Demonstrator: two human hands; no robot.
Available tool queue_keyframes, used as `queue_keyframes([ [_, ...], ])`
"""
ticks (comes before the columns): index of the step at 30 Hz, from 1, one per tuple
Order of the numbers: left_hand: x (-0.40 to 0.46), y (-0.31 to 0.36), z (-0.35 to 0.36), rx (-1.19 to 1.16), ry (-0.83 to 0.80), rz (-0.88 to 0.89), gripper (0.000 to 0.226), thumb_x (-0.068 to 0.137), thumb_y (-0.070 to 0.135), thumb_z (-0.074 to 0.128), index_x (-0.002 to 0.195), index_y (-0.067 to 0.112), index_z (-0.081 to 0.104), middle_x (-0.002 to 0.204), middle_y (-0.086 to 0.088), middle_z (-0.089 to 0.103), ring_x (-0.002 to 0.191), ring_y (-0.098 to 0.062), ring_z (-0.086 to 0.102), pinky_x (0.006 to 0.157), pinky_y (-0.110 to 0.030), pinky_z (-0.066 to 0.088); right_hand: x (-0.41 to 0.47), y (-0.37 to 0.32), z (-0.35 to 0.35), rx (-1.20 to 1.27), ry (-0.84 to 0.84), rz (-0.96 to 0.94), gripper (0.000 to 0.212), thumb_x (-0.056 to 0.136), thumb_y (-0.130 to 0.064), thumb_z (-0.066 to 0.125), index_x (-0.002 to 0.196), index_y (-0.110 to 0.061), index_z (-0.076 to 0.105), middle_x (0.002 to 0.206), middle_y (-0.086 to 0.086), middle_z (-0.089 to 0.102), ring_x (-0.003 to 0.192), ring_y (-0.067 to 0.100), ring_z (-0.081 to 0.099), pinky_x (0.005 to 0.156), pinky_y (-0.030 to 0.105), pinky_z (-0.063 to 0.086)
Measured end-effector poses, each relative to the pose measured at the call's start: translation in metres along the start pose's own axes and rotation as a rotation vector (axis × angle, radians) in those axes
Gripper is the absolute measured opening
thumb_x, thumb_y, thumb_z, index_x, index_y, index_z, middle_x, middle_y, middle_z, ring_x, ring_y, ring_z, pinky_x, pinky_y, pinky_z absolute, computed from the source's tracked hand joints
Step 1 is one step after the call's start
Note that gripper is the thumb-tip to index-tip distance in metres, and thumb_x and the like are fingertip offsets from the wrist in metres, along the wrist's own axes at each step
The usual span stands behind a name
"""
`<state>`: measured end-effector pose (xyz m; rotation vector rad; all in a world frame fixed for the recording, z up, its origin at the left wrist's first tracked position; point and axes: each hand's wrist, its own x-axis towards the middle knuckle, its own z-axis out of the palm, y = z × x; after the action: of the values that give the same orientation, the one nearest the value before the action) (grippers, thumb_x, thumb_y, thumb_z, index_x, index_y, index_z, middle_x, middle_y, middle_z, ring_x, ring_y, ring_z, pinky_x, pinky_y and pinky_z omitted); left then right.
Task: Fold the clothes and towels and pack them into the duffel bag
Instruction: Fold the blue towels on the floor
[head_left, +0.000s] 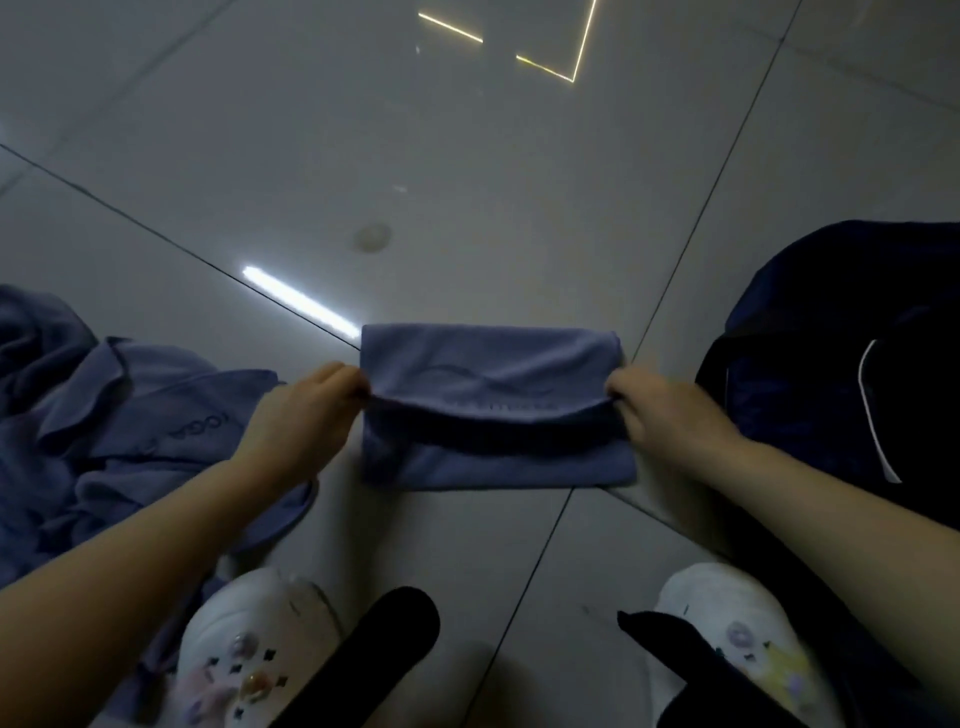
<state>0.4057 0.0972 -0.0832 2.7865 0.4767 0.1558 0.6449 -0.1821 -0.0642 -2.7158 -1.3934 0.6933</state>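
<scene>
Heap of unfolded purple clothes (119, 415) lies on the floor (467, 156) at far left, close enough to be dragged in by the forearm. Left hand (301, 410) pinches the left end of the towel (493, 410), right hand (670, 415) pinches the right end; both grips clenched on the raised fold. Uneven pull could skew the edges, a slack middle could crease. Towel is purple, soft, half-folded, lower layer flat on the floor. Dark duffel bag (831, 338) sits just beside it at right
</scene>
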Motion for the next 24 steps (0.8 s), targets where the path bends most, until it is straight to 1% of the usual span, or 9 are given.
queue_keyframes([
  [3,-0.001,0.005,-0.012,-0.065,0.004,0.158,0.006,0.086,0.02,0.051,0.092,0.02,0.05,0.082,-0.013,0.063,0.051,-0.033,0.058,0.045,-0.034,0.046,-0.019,0.002,-0.026,0.087,0.113,-0.024,0.026,0.096,-0.033,0.042,0.098,-0.01,0.055,0.104,0.014,0.06,0.088,0.039,0.057,0.068,0.043,0.044],
  [5,-0.012,0.007,-0.009,-0.084,-0.037,0.163,0.014,0.087,0.027,0.045,0.091,0.017,0.054,0.082,-0.01,0.062,0.053,-0.032,0.058,0.046,-0.037,0.048,-0.027,0.003,-0.03,0.12,0.132,-0.064,0.037,0.093,-0.037,0.036,0.099,-0.008,0.057,0.103,0.016,0.061,0.087,0.04,0.058,0.07,0.045,0.047],
  [7,-0.026,0.008,0.003,-0.121,-0.056,0.094,0.024,0.086,0.032,0.042,0.089,0.014,0.058,0.084,-0.009,0.061,0.056,-0.033,0.06,0.049,-0.039,0.05,-0.033,0.004,-0.022,0.125,0.117,-0.066,0.03,0.093,-0.031,0.041,0.096,-0.005,0.057,0.101,0.018,0.06,0.083,0.04,0.057,0.067,0.044,0.045],
  [10,-0.044,0.017,0.018,-0.114,-0.123,0.13,0.015,0.083,0.031,0.043,0.086,0.019,0.052,0.085,-0.007,0.06,0.055,-0.03,0.06,0.046,-0.032,0.046,-0.038,0.005,0.01,0.032,0.006,-0.114,0.007,0.093,-0.014,0.052,0.091,-0.008,0.053,0.096,0.015,0.055,0.077,0.037,0.053,0.059,0.038,0.033],
  [13,-0.049,0.023,0.025,-0.048,-0.168,0.177,0.019,0.081,0.026,0.044,0.079,0.012,0.056,0.083,-0.009,0.06,0.051,-0.028,0.058,0.043,-0.026,0.035,-0.04,0.005,0.03,-0.083,-0.091,-0.191,0.014,0.086,-0.015,0.063,0.088,-0.009,0.05,0.094,0.016,0.052,0.074,0.038,0.055,0.055,0.037,0.033],
  [17,-0.046,0.021,0.027,-0.018,-0.177,0.187,0.007,0.078,0.016,0.054,0.084,0.013,0.052,0.083,-0.013,0.059,0.052,-0.029,0.06,0.043,-0.023,0.032,-0.037,0.001,0.028,-0.164,-0.083,-0.225,0.024,0.079,-0.017,0.073,0.086,-0.007,0.053,0.088,0.017,0.054,0.068,0.038,0.058,0.052,0.033,0.026],
  [19,-0.048,0.017,0.027,-0.045,-0.166,0.158,0.007,0.082,0.019,0.049,0.089,0.016,0.047,0.087,-0.012,0.058,0.053,-0.03,0.059,0.047,-0.023,0.029,-0.039,0.0,0.023,-0.19,-0.016,-0.241,0.03,0.075,-0.02,0.077,0.083,-0.008,0.051,0.084,0.015,0.054,0.065,0.036,0.057,0.05,0.032,0.025],
  [21,-0.05,0.016,0.024,-0.08,-0.148,0.142,0.013,0.087,0.025,0.041,0.093,0.015,0.048,0.092,-0.011,0.058,0.054,-0.029,0.058,0.047,-0.025,0.032,-0.045,-0.001,0.017,-0.176,0.056,-0.239,0.04,0.059,-0.012,0.085,0.073,-0.009,0.048,0.07,0.012,0.052,0.05,0.033,0.05,0.044,0.028,0.019],
  [24,-0.056,0.017,0.02,-0.125,-0.111,0.141,0.021,0.091,0.028,0.039,0.098,0.012,0.05,0.095,-0.012,0.057,0.056,-0.025,0.057,0.045,-0.036,0.049,-0.053,0.001,0.02,-0.129,0.16,-0.253,0.035,0.058,0.0,0.081,0.071,-0.007,0.049,0.069,0.013,0.05,0.044,0.035,0.045,0.042,0.026,0.018],
])
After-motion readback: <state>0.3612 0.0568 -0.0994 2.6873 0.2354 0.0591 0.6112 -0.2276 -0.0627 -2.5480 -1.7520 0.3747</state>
